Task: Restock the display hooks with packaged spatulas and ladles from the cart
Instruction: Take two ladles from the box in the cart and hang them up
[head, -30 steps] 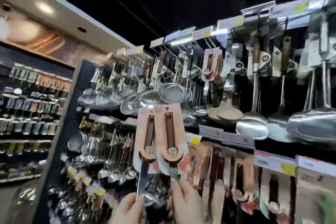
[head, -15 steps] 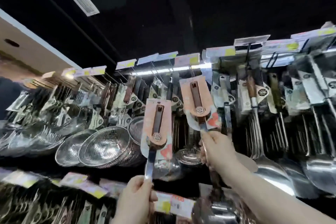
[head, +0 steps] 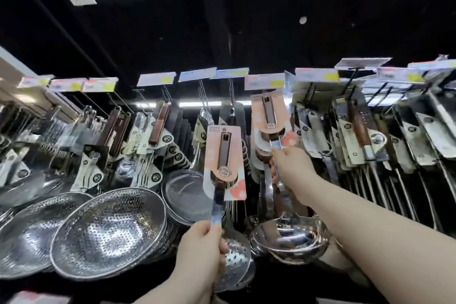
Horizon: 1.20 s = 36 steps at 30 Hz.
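While right hand (head: 291, 165) grips the ladle (head: 288, 237) at the top row, left hand (head: 199, 247) grips a skimmer (head: 223, 155) lower.
Level the card (head: 259, 111) hole with the hidden hook; slide straight back.

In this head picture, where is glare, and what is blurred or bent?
Head view: glare sits on the perforated colanders and the ladle bowl; head view: the price tags are too blurred to read, worst at the left edge; head view: the wide lens bows their row, and the ceiling is almost black above a bright strip light.
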Available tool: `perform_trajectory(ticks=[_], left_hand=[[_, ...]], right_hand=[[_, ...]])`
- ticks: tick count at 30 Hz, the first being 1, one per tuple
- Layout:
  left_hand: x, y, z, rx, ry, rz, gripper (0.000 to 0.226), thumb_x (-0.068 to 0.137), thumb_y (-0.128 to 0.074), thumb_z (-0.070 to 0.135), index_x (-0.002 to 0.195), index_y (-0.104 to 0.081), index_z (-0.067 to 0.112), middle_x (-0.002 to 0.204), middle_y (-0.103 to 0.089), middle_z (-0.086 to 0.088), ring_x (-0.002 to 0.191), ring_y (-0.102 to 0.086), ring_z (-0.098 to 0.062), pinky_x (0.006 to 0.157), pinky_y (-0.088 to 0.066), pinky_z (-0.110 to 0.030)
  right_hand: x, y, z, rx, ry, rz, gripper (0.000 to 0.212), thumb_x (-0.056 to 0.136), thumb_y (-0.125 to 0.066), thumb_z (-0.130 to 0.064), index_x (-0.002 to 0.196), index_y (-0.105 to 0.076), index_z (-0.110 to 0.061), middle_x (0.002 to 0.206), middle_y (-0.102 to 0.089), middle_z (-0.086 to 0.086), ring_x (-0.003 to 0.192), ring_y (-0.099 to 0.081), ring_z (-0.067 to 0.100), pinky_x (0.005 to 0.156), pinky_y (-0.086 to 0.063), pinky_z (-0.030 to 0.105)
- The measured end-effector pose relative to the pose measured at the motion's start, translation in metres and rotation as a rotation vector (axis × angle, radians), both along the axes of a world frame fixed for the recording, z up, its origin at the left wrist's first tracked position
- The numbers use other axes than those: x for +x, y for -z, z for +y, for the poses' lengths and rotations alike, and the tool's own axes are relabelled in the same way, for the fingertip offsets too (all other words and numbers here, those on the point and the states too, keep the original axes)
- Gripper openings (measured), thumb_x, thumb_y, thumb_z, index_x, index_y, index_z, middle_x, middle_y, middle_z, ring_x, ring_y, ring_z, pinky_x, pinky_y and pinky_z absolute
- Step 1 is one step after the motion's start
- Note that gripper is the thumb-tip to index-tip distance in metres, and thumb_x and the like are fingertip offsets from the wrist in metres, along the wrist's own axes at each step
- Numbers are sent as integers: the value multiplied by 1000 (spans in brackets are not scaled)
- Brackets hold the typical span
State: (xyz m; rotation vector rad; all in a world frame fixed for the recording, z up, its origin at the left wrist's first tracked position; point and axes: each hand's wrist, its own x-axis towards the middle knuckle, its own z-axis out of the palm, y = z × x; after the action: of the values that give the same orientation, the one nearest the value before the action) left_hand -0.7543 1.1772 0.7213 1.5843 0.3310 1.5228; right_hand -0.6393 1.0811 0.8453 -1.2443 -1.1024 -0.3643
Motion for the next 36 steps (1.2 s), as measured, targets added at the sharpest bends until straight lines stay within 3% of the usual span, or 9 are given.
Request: perform_trajectory(ticks=[7, 12, 20, 23, 26, 29, 31, 33, 36], left_hand=[[16, -12, 7, -34, 89, -54, 22, 95, -42, 14, 76, -49, 6, 55, -49, -3, 37, -37, -10, 32, -25, -17], [28, -21, 7, -15, 83, -89, 21, 94, -40, 10, 76, -50, 7, 53, -48, -3, 34, -36, -8, 30, -26, -14], [35, -28, 14, 5, 82, -98, 20, 95, -39, 12, 78, -48, 4, 57, -50, -7, 32, -35, -8, 30, -24, -13], [34, -29, 17, 21, 56, -93, 21, 95, -40, 13, 79, -49, 4, 54, -50, -5, 32, -35, -7, 31, -25, -15], [32, -32, 16, 8, 65, -116, 22, 95, -40, 12, 75, -49, 8, 51, -47, 0, 34, -34, -8, 32, -26, -16], [31, -38, 15, 13, 87, -132, 22, 96, -39, 12, 76, -49, 9, 54, -47, -1, 35, -35, -7, 31, -28, -14], [31, -40, 15, 44, 62, -124, 22, 95, -40, 13, 76, -49, 10, 54, -48, 0, 37, -37, -8, 33, -29, -15], [32, -40, 14, 83, 31, -119, 22, 94, -41, 14, 75, -49, 9, 56, -49, -1, 39, -38, -9, 35, -29, -15], [35, -41, 11, 115, 28, -125, 22, 95, -41, 14, 76, -49, 8, 54, -50, -2, 35, -39, -8, 34, -29, -14]], right_hand=[[9, 9, 5, 43, 15, -87, 32, 99, -38, -26, 73, -51, -13, 56, -52, 3, 40, -46, 12, 38, -35, 18], [11, -5, 5, 57, -136, 18, 33, 99, -38, -21, 72, -53, -9, 59, -50, 7, 43, -44, 16, 30, -32, 14], [11, -12, 23, 76, -288, 147, 29, 97, -43, -20, 72, -52, -9, 57, -50, 5, 44, -47, 14, 44, -41, 22], [21, -17, 35, 83, -301, 235, 32, 96, -45, -20, 66, -48, -10, 55, -48, 5, 37, -47, 13, 40, -40, 23], [37, -29, 49, 78, -234, 283, 29, 93, -48, -25, 66, -50, -12, 58, -51, 4, 43, -54, 14, 49, -48, 27], [47, -31, 58, -16, -101, 191, 26, 95, -45, -24, 86, -55, -3, 64, -59, 9, 55, -56, 22, 67, -54, 35], [56, -29, 66, -73, -65, 173, 35, 99, -40, -26, 107, -54, 6, 69, -61, 15, 57, -57, 26, 62, -54, 28], [59, -22, 70, -157, -10, 131, 40, 100, -38, -27, 111, -52, 8, 66, -63, 16, 59, -58, 27, 54, -54, 22], [60, -15, 71, -321, 372, -66, 41, 97, -39, -40, 107, -54, -3, 112, -66, 19, 102, -62, 33, 75, -44, 31]])
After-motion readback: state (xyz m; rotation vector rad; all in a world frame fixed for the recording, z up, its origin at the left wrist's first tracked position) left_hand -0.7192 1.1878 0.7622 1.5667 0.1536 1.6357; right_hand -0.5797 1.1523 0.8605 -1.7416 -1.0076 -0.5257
